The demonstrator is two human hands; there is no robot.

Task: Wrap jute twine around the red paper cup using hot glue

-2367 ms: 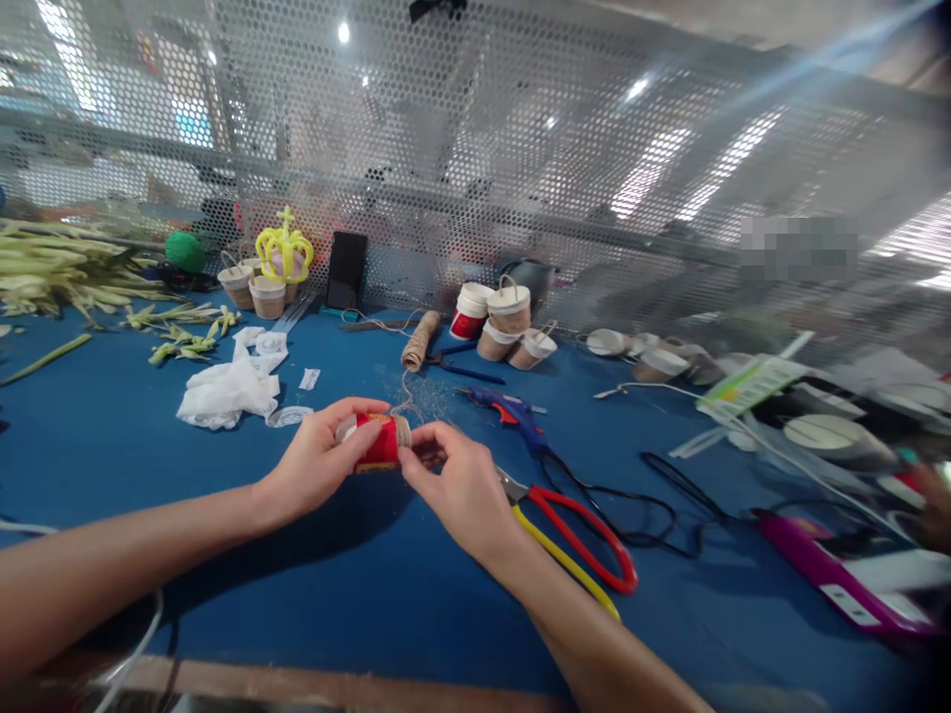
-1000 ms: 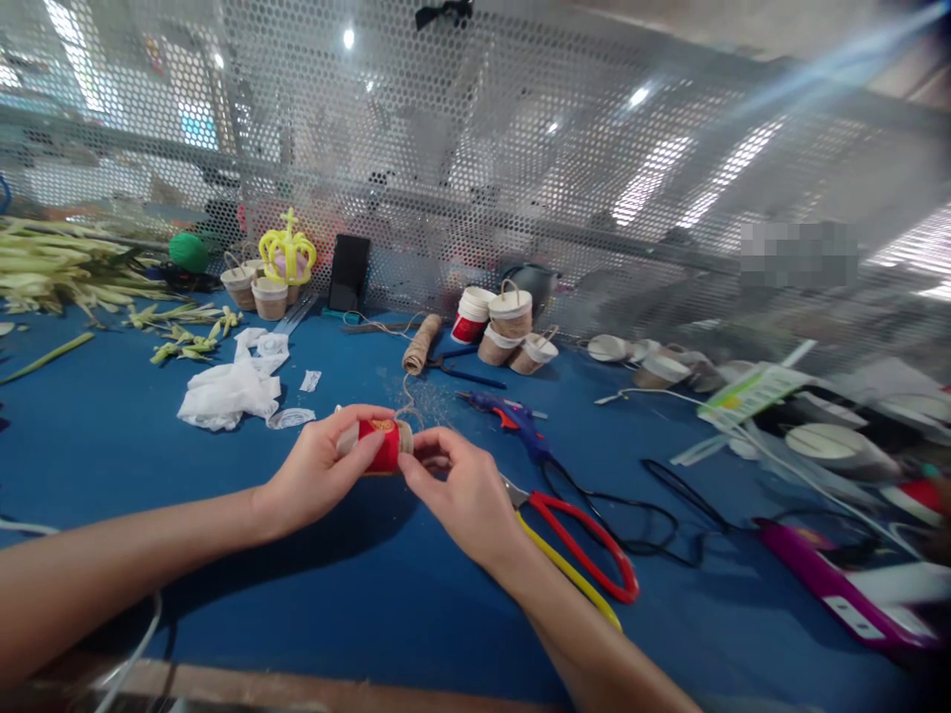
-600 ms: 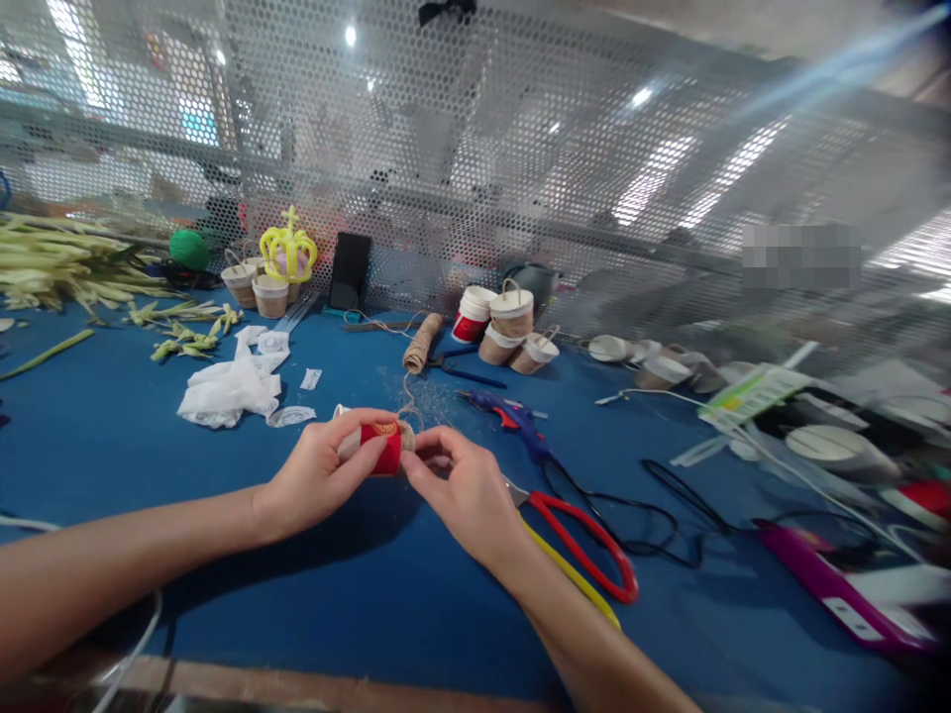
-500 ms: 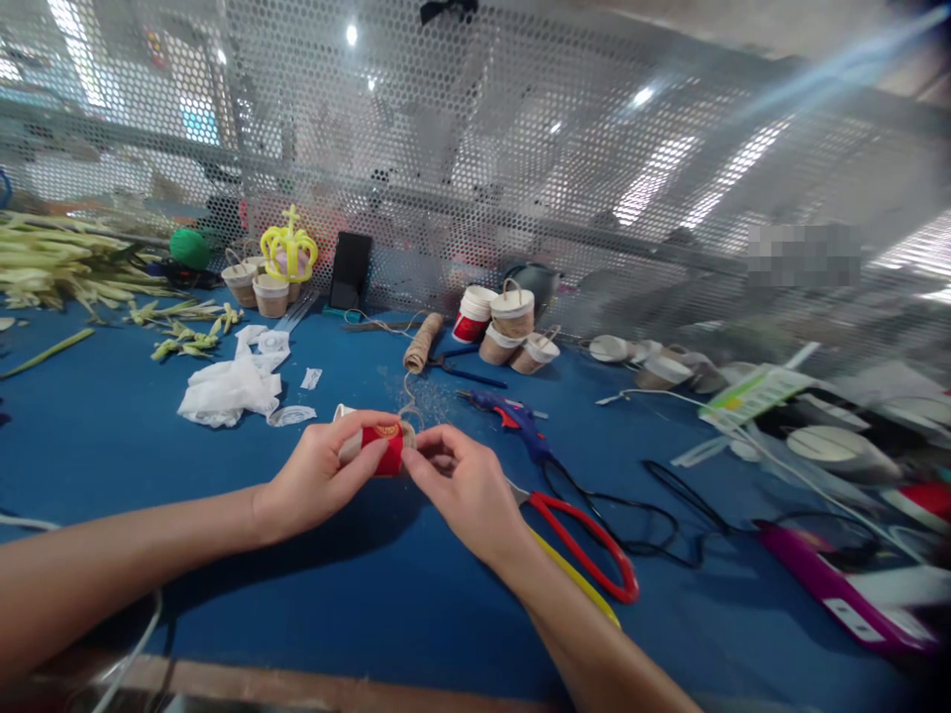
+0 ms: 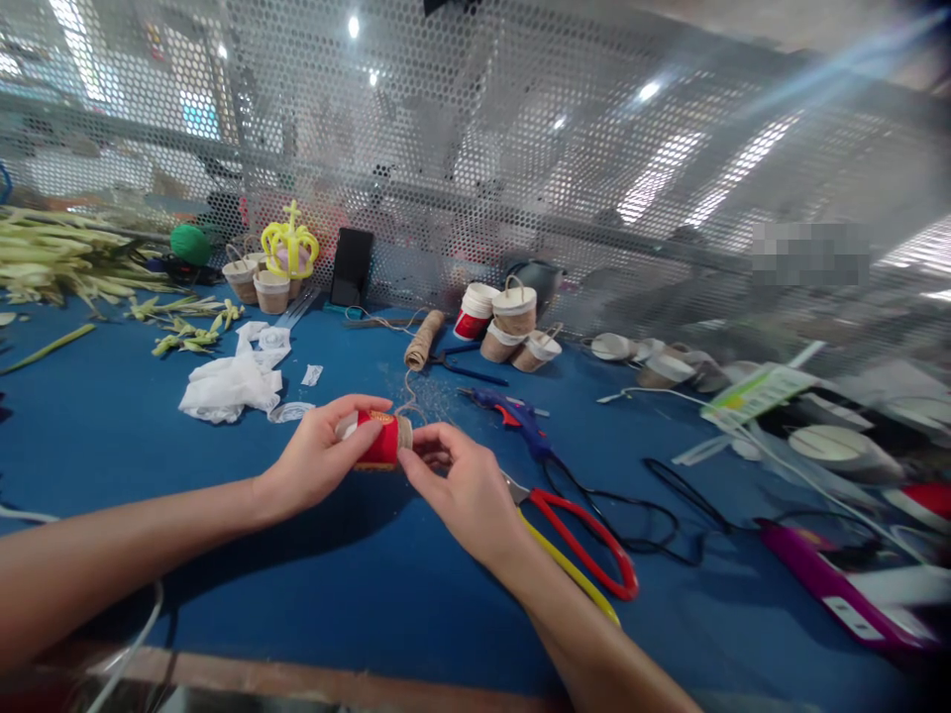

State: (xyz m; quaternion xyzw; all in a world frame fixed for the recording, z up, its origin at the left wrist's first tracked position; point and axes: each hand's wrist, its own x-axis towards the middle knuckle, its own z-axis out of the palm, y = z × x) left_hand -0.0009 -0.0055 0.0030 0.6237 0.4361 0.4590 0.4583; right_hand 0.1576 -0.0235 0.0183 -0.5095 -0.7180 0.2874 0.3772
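Observation:
My left hand (image 5: 323,451) is wrapped round a small red and white paper cup (image 5: 384,448), which lies on its side above the table. Beige twine (image 5: 404,434) is wound about the cup's right end. The thumb and fingers of my right hand (image 5: 455,475) pinch at that wound end; part of the grip is hidden behind the fingers. From the cup, a loose strand runs back to a roll of twine (image 5: 423,342). Scissors (image 5: 586,540) with red and yellow handles lie partly beneath my right forearm.
A blue glue gun (image 5: 512,411) and its black cord lie right of my hands. Twine-wrapped cups (image 5: 514,309) stand behind, near pliers (image 5: 475,371). White tissue (image 5: 234,381) and green husks (image 5: 185,337) are at left, a purple power strip (image 5: 824,584) at right. Perforated metal mesh (image 5: 446,149) closes the back.
The cup has turned a little in my hands, showing more of its red side and the twine band. Both hands have shifted only slightly.

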